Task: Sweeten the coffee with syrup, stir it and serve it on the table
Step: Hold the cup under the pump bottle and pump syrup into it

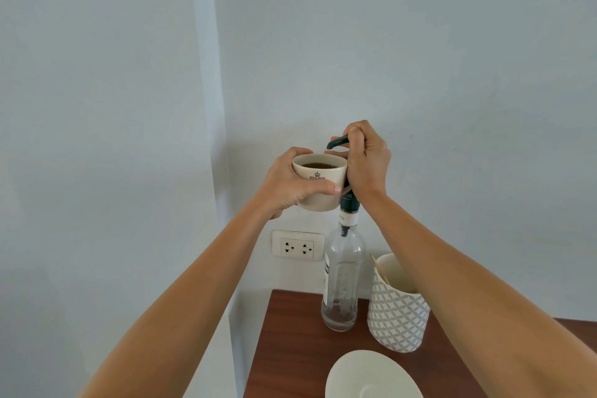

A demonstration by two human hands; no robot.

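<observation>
A cream cup [318, 186] holding dark coffee is gripped in my left hand [286, 184] and held in the air beside the top of a clear glass syrup bottle [342, 275]. The bottle stands on the brown wooden table [290, 342] and looks nearly empty. My right hand [366, 160] is closed around the bottle's dark green pump head [337, 141], whose spout points left over the cup's rim. No syrup stream is visible.
A white saucer [371, 375] lies at the table's near edge. A grey-patterned white holder [399, 310] with wooden stir sticks stands right of the bottle. A wall socket [298, 244] sits behind, and the table's left edge runs close to the wall.
</observation>
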